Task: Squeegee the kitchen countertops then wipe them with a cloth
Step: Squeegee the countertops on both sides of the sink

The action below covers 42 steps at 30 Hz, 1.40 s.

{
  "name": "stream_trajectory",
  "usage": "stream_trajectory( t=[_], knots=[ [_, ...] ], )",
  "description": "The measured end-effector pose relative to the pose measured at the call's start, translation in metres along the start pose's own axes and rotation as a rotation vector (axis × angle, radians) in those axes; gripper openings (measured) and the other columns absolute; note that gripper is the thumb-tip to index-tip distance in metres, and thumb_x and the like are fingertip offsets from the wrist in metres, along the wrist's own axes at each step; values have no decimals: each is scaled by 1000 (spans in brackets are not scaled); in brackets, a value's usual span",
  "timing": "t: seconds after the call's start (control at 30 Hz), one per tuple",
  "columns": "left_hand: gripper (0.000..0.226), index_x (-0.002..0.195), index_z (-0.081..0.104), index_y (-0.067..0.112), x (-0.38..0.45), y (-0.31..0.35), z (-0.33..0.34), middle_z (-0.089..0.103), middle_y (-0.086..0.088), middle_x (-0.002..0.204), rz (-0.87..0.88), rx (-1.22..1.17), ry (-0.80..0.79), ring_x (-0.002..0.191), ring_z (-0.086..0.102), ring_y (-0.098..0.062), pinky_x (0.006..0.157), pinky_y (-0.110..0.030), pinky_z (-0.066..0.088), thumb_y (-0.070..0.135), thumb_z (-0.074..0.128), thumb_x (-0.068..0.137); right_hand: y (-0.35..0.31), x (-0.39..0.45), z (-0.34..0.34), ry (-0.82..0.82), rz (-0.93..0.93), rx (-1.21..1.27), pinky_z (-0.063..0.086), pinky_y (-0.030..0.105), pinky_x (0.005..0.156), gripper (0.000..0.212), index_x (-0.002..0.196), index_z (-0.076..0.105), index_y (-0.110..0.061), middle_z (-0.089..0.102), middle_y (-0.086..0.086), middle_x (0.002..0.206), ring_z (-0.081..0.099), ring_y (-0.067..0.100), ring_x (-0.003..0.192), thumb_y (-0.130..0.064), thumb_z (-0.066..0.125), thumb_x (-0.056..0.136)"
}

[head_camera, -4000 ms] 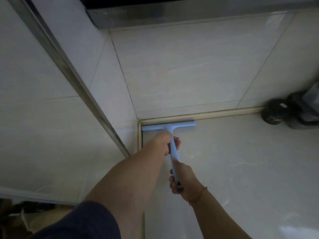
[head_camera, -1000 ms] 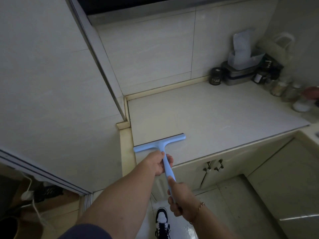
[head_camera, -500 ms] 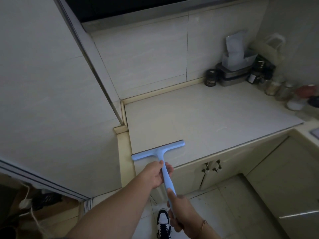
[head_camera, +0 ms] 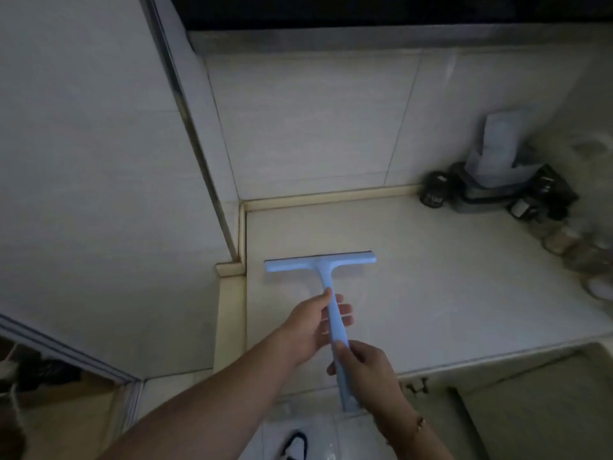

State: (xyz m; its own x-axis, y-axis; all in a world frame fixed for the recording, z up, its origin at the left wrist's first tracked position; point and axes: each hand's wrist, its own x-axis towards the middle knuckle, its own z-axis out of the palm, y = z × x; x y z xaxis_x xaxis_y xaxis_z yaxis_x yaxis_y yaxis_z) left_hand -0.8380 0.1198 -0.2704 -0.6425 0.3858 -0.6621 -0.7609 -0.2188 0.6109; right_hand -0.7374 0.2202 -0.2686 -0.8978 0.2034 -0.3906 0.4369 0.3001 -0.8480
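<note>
A pale tiled wall (head_camera: 83, 194) fills the left side of the view and a second tiled wall (head_camera: 315, 127) rises behind the worktop (head_camera: 464, 293), which is light-coloured and reaches from the back corner to its front edge above the cabinet doors (head_camera: 530, 410). A raised cream-coloured strip (head_camera: 331, 197) runs along the joint between the worktop and the back wall, and turns down the left edge. The light blue squeegee (head_camera: 326, 277) lies with its blade across the left part of the worktop, just beside the left edge strip and well apart from the back wall, and its handle points toward the person. The left hand (head_camera: 311, 327) has its grip on the upper part of the handle, thumb on top and fingers showing beneath on the far side, rather loosely curled round it. The right hand (head_camera: 368, 370) holds the lower part of the handle, its grip clenched round it near the end, which juts out past the worktop's front edge. A thin bracelet (head_camera: 419, 423) sits on the right wrist. At the back right corner a cluster of dark containers (head_camera: 481, 190) stands against the wall, with a pale box or bag (head_camera: 501, 141) on top, too blurred to tell which. Some small jars (head_camera: 570, 244) stand along the right side, also blurred. A shoe (head_camera: 295, 443) shows on the floor below.
</note>
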Motion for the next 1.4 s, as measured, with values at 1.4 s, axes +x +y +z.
stream_trajectory(
  t=[1.4],
  knots=[
    [21,101,60,6,148,28,128,61,-6,85,1,-218,268,64,52,-19,54,-31,59,23,48,101,-35,314,-127,-229,173,-39,55,36,52,44,93,65,6,68,22,84,66,31,60,-38,63,91]
  ],
)
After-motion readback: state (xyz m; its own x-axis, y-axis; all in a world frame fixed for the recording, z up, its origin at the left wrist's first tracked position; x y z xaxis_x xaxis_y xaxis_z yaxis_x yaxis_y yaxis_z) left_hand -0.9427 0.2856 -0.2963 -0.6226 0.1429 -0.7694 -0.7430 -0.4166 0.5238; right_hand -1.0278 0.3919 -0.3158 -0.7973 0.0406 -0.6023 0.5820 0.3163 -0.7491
